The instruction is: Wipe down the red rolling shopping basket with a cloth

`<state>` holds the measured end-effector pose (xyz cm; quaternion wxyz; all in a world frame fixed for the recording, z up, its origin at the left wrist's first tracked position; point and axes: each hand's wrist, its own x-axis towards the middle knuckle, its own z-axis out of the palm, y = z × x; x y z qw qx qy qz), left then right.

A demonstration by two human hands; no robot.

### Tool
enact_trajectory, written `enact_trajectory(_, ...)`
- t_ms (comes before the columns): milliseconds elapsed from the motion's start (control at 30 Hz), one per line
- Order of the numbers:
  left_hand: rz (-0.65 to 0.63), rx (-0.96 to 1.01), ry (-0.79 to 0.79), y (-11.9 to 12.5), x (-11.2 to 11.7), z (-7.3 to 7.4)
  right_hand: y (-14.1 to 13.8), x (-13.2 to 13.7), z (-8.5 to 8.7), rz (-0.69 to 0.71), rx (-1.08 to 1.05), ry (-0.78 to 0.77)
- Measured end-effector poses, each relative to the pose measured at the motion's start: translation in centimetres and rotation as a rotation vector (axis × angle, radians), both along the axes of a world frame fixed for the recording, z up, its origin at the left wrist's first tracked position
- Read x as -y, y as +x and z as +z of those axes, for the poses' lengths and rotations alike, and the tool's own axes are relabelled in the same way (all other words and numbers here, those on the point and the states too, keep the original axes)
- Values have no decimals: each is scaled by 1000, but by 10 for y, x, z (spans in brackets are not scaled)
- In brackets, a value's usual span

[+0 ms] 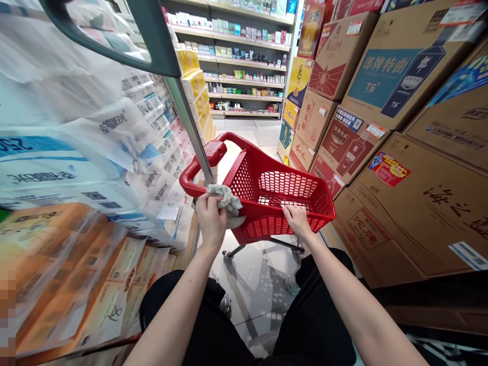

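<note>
Holding: my left hand [210,218] squeezes a rag [229,201]; right hand [297,219] grips the cart's [267,227] near edge.
Crowding me: boxes [419,203] right, pole [186,124] left.

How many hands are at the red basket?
2. The left hand holds a grey cloth at the basket's near left corner; the right hand rests on its near rim.

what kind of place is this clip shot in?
Most likely a supermarket or grocery aisle. A red wheeled shopping basket stands in the middle, stocked retail shelves run across the back, and printed cartons are stacked high on the right.
</note>
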<state>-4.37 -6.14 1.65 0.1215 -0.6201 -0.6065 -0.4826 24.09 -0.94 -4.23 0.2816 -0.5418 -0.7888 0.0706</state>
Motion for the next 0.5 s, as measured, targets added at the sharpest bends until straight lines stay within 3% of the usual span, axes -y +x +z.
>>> enact_trajectory(100, 13, -25, 33, -15, -4, 10, 2, -1, -1, 14, -5, 8)
enact_trajectory(267, -28, -123, -123, -21, 11, -19, 5, -6, -2, -9, -3, 13)
enact_trajectory(333, -23, -82, -118, -22, 16, -22, 7, -7, -1, -11, 7, 7)
enact_trajectory(500, 41, -77, 24, -23, 9, 11, 10, -11, 2, 12, 31, -8)
